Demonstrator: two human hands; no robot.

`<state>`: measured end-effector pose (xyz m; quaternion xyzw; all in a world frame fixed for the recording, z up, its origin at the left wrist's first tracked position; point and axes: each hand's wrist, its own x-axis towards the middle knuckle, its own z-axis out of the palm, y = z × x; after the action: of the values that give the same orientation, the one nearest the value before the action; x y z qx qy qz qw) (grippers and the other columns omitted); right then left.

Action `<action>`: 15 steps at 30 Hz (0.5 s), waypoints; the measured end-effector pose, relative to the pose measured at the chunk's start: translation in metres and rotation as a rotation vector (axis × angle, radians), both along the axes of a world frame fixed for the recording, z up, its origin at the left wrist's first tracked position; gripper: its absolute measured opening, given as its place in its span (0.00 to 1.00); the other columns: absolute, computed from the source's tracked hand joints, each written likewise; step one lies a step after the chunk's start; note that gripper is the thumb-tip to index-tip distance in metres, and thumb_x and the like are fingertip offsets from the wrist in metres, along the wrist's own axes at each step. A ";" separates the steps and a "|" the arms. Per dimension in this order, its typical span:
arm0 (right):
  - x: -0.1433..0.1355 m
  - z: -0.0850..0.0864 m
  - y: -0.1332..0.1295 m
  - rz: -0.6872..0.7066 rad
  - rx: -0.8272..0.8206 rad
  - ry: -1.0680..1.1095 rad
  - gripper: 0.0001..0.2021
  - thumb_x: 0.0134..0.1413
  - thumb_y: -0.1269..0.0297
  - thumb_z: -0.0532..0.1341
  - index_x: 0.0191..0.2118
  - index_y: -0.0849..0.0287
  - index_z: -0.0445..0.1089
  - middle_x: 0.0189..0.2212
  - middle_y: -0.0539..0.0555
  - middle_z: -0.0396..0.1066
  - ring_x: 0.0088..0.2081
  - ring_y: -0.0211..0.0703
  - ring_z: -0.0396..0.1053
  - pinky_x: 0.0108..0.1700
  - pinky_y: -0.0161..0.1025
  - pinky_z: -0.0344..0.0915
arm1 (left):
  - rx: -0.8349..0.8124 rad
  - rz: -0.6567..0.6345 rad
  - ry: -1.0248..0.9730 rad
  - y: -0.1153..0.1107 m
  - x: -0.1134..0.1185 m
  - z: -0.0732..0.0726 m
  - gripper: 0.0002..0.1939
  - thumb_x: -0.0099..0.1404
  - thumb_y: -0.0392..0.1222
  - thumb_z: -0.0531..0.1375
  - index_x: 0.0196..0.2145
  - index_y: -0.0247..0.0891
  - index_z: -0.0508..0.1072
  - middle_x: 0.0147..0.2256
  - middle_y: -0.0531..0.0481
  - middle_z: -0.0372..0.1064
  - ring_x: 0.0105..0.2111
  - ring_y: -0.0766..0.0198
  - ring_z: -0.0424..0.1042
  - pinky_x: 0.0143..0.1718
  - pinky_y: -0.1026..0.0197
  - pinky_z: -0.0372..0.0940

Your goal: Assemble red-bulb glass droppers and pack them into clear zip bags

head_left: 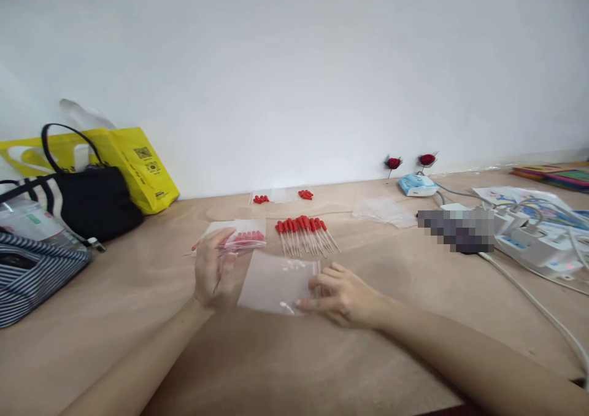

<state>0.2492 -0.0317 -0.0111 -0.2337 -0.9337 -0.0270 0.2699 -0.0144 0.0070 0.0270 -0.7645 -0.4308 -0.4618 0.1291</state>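
Observation:
My right hand point(343, 296) pinches the right edge of a clear zip bag point(273, 281), which lies flat and looks empty. My left hand point(212, 269) is somewhat blurred, its fingers apart, beside a pile of filled zip bags point(251, 235) with red-bulbed contents. It may be touching that pile; I cannot tell. Just beyond the flat bag lies a fanned row of droppers point(306, 232) with red bulbs and clear tubes.
Farther back, red bulbs point(305, 194) lie on clear bags by the wall. More clear bags point(384, 210) lie right of centre. A tissue pack point(418, 185), a power strip point(534, 244) with cables are at right; a yellow bag point(147, 170) and black handbag point(101, 201) at left.

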 end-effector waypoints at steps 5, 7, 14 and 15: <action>0.005 0.007 -0.006 0.071 -0.266 -0.005 0.20 0.45 0.51 0.60 0.45 0.53 0.68 0.37 0.54 0.66 0.38 0.42 0.62 0.41 0.41 0.56 | -0.496 -0.449 0.499 -0.018 0.023 -0.002 0.20 0.62 0.48 0.52 0.51 0.44 0.62 0.54 0.45 0.57 0.54 0.53 0.57 0.52 0.49 0.56; 0.010 0.008 0.000 0.039 -0.369 0.104 0.21 0.44 0.52 0.61 0.45 0.54 0.68 0.39 0.55 0.66 0.40 0.42 0.63 0.42 0.40 0.58 | -0.621 -0.515 0.630 -0.021 0.029 -0.009 0.24 0.62 0.49 0.52 0.56 0.47 0.56 0.58 0.47 0.49 0.58 0.51 0.49 0.55 0.45 0.50; 0.026 -0.001 0.073 -0.727 -0.564 0.355 0.07 0.46 0.71 0.56 0.34 0.62 0.68 0.28 0.52 0.70 0.26 0.34 0.65 0.30 0.31 0.60 | -0.723 -0.566 0.615 -0.025 0.044 -0.020 0.25 0.63 0.50 0.50 0.57 0.50 0.53 0.60 0.49 0.45 0.59 0.52 0.44 0.57 0.42 0.42; 0.027 -0.002 0.084 -0.771 -0.561 0.353 0.10 0.45 0.72 0.57 0.36 0.64 0.67 0.27 0.53 0.70 0.26 0.35 0.65 0.30 0.32 0.60 | -0.728 -0.567 0.608 -0.026 0.046 -0.020 0.25 0.63 0.51 0.51 0.57 0.49 0.54 0.60 0.49 0.45 0.59 0.51 0.45 0.57 0.41 0.42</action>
<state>0.2762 0.0527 -0.0129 -0.6257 -0.6912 0.1670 0.3207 0.0312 -0.0189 0.0074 -0.9448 -0.2832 -0.0581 -0.1544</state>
